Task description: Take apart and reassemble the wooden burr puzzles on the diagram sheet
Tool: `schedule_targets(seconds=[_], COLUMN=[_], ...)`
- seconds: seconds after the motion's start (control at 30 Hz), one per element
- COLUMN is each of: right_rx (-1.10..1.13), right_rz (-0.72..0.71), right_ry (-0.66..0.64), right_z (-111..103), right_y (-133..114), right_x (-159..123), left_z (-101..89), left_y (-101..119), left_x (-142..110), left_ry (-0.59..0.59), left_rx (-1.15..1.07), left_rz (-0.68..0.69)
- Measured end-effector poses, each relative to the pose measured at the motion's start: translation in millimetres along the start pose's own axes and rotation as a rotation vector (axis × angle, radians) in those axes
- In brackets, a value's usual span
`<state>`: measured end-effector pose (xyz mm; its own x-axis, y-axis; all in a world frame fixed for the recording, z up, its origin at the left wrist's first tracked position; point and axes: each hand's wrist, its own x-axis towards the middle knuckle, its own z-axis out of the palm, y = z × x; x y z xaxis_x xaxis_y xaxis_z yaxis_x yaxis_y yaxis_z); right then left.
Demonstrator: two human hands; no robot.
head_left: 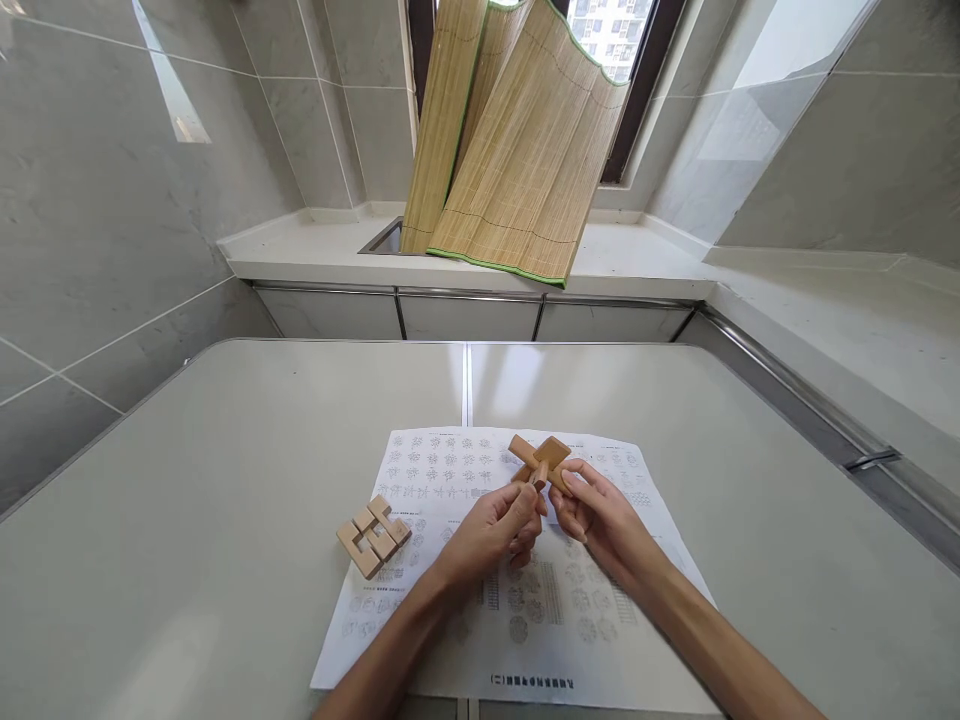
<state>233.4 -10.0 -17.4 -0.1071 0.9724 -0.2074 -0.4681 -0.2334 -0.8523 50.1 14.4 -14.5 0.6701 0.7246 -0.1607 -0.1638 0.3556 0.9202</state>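
Above a printed instruction sheet (450,640), both hands are closed on one wooden interlocking puzzle (553,453), made of crossed tan pieces. My left hand (499,525) pinches a piece on its near side between thumb and fingers. My right hand (592,505) grips the puzzle's right side, thumb on top. Fingers cover part of the puzzle, so its lower pieces are hidden. To the left, a flat group of pale notched wooden pieces (381,545) lies across the sheet's left edge, touching neither hand.
The sheet lies on a pale table (187,560) with a seam down its middle. Behind the table, a white ledge (315,262) carries a leaning bamboo mat (525,150) in front of a window. Grey tiled walls (97,200) stand on both sides.
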Motion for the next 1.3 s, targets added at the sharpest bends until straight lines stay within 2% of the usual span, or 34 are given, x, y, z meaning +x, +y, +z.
schedule_targets(seconds=[0.17, 0.37, 0.57, 0.8, 0.97, 1.1, 1.2, 1.3], right_rx=[0.057, -0.108, -0.113, -0.091, -0.045, -0.164, -0.317, -0.508], right_rz=[-0.072, -0.282, -0.339, -0.325, -0.309, -0.355, -0.432, -0.402], right_ry=[0.124, 0.399, 0.542, 0.539, 0.549, 0.549, 0.441, 0.291], right_z=[-13.0, -30.5, -46.5, -54.7, -50.1, -39.9, -26.9, -14.5], right_y=[-3.4, -10.3, -13.5, -11.6, -12.3, -11.9, -7.9, -0.9], right_x=[6.8, 14.3, 18.0, 21.6, 19.9, 14.3, 9.4, 5.6], left_z=[2.0, 4.5, 3.2, 1.8, 1.7, 2.4, 3.2, 3.1], left_y=[5.9, 10.2, 8.5, 5.8, 6.6, 9.1, 9.4, 8.4], left_x=[-4.4, -4.2, -3.6, -2.4, -3.1, -4.7, -4.9, -4.6], left_ry=[-0.005, 0.02, 0.032, 0.025, 0.035, 0.028, 0.033, 0.025], left_rx=[0.021, 0.084, 0.117, 0.119, 0.128, 0.139, 0.138, 0.142], left_rz=[0.0, -0.057, -0.057, -0.058, -0.072, -0.079, -0.064, -0.05])
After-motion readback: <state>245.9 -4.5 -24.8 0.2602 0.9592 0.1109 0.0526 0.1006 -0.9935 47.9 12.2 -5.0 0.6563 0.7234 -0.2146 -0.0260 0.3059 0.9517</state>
